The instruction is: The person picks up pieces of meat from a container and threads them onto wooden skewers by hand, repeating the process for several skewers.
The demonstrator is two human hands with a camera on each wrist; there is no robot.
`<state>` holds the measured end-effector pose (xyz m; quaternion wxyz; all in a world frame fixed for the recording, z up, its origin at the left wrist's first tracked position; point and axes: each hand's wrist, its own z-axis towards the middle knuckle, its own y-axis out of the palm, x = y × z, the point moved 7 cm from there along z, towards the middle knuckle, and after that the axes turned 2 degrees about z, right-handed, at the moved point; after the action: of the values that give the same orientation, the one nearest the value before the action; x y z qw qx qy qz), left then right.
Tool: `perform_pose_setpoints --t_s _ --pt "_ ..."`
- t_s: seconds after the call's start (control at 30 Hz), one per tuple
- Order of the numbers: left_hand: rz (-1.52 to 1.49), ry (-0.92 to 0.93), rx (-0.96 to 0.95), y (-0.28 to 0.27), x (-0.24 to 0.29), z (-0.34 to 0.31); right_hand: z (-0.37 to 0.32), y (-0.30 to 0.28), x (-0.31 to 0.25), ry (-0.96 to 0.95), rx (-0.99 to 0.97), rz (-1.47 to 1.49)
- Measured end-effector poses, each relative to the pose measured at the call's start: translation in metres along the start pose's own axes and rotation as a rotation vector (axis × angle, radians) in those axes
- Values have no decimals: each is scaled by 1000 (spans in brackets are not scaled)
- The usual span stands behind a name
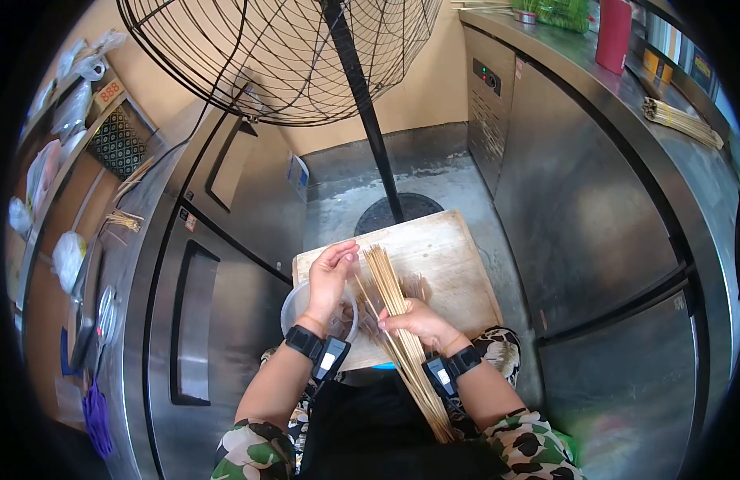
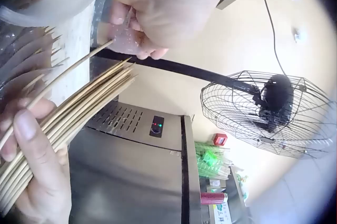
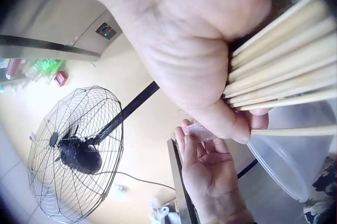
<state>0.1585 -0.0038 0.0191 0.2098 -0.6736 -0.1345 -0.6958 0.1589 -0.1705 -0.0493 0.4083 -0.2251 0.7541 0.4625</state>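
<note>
My right hand [image 1: 422, 322] grips a thick bundle of bamboo skewers [image 1: 390, 284] and pinches one separate skewer [image 2: 68, 71] between thumb and finger. That skewer's pointed tip reaches up to my left hand [image 1: 330, 280]. Between the left fingers is a thin, translucent pinkish slice [image 2: 125, 37], also visible as a glossy slice [image 3: 200, 131] in the right wrist view. The left wrist stands over a clear plastic tub [image 1: 287, 308]. Beneath the hands, skewered greyish-pink slices [image 2: 23, 69] lie on a wooden board [image 1: 458, 264], partly hidden by the bundle.
A black standing fan [image 1: 378, 160] rises behind the board. Steel cabinets flank both sides, with a left counter [image 1: 170, 152] and a right counter [image 1: 666, 120]. Another skewer bundle [image 1: 682, 122] and a red bottle [image 1: 614, 36] rest on the right counter; scissors [image 1: 106, 316] lie at left.
</note>
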Motion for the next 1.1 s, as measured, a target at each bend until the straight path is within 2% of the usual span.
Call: perform_pose_setpoints --t_s 0.1,0.2,0.3,0.4,0.5,0.6,0.73,0.83,0.93,1.1 --pt "154 96 96 -1 2 1 0 1 0 -2 -9 -2" --pt "340 71 145 -7 5 2 -1 1 -1 -6 -18 38" --pt "17 -189 53 -6 -17 3 -2 2 -3 -14 -34 42" --pt "-321 -398 71 -5 -34 -2 -1 2 -2 -10 -25 30" --pt "-475 -552 31 2 -41 -14 0 1 -2 -38 -22 40" --pt "-408 -597 -83 12 -41 -28 0 -3 -2 -46 16 4" --pt "-248 -566 -154 18 -34 -41 -1 -4 -3 -58 15 13" --pt "-246 -476 -20 13 -18 -37 -1 -1 -5 -55 4 2" --pt "-463 -426 70 4 -23 -21 -2 2 -7 -46 -3 -3" --pt "-512 -411 163 -6 -29 -8 0 0 -4 -49 -14 -8"
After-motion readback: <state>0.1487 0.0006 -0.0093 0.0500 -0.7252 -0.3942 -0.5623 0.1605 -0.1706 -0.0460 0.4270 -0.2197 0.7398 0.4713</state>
